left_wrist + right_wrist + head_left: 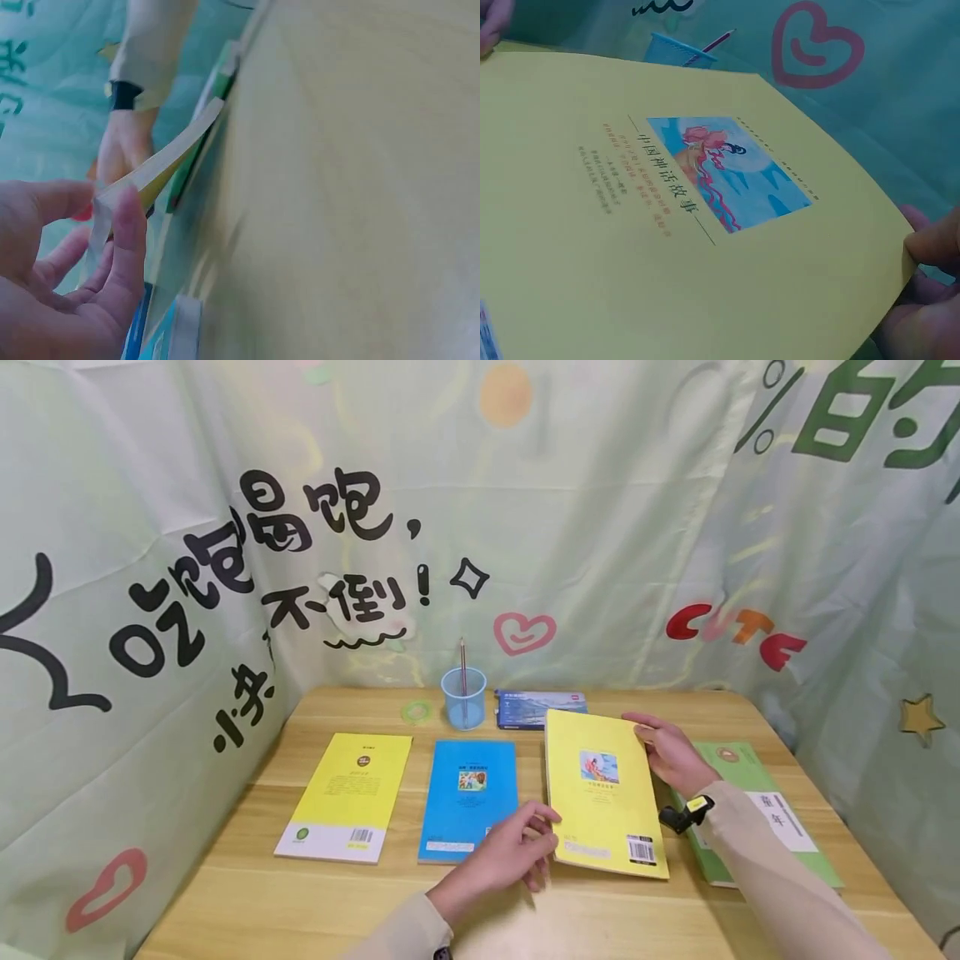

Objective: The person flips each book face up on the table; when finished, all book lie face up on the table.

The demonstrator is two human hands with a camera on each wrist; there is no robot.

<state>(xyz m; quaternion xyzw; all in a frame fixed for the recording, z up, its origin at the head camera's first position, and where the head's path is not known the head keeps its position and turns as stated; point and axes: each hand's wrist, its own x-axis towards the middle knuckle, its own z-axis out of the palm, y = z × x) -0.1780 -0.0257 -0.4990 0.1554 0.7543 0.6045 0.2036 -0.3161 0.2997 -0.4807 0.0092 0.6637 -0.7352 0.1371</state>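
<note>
Both hands hold a yellow book [603,810] above the table, its back cover with a small picture and a barcode turned up. My right hand [678,758] pinches its upper right edge; in the right wrist view the thumb lies on the cover [780,292]. At the lower left edge, my left hand [513,847] has thumb and fingers about the book; the left wrist view shows the book's page edge [169,154] between them. Beneath the left hand's side lies a blue book [468,802]. A green book [757,827] lies under the right forearm, partly hidden.
Another yellow book [352,793] with a white lower band lies at the left. Along the back stand a blue mesh cup [465,710] holding a pencil, a green tape ring [416,712] and a blue box [517,710]. Printed cloth [600,527] hangs behind the wooden table [300,910].
</note>
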